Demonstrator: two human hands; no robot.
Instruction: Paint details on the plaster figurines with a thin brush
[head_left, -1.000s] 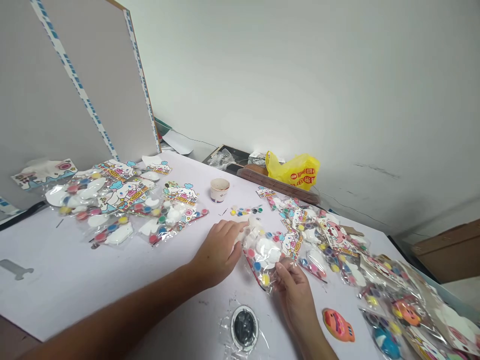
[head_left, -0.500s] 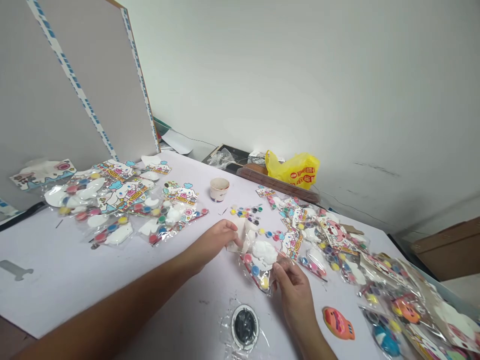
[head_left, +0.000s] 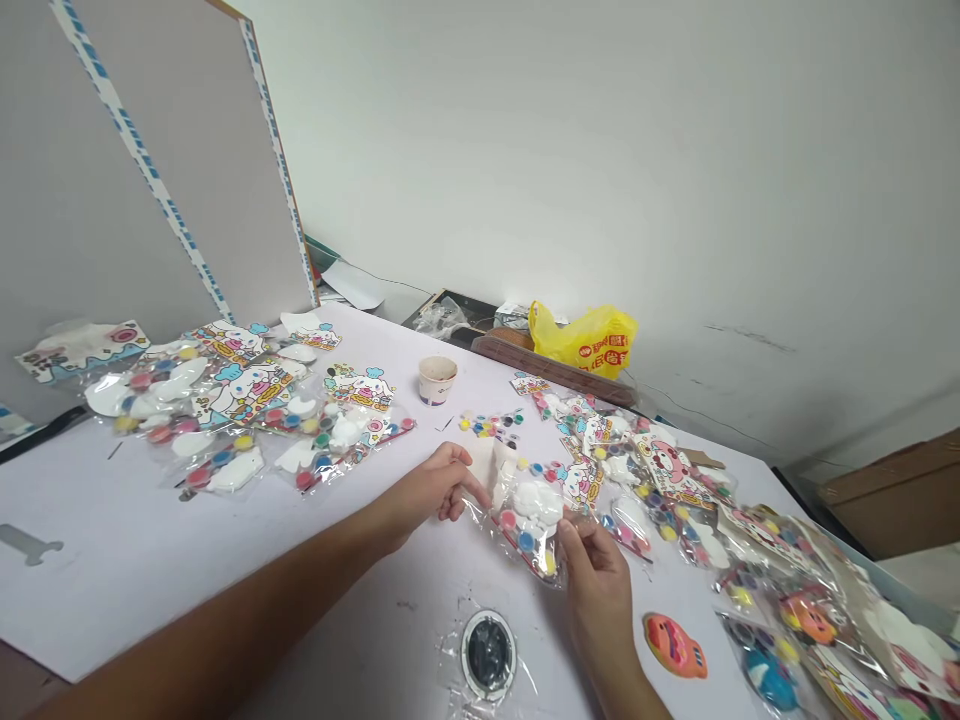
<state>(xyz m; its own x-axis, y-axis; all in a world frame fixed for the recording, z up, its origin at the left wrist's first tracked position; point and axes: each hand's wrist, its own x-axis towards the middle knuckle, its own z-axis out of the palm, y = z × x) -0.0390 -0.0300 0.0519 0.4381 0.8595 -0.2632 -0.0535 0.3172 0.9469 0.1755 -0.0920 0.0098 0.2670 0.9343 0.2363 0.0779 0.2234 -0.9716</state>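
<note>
a single head-worn view looks forward and down from the person's own seat, over both forearms, across the white tabletop. it sits close above the near edge, faces the far grey wall, and takes in the leaning board at left.

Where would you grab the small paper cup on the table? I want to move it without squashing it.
Take the paper cup around its side wall below the rim, coming from the near side. It stands upright and open-topped with bare table around it, so a light wrap from the left hand, which is nearer, looks easiest.
</note>
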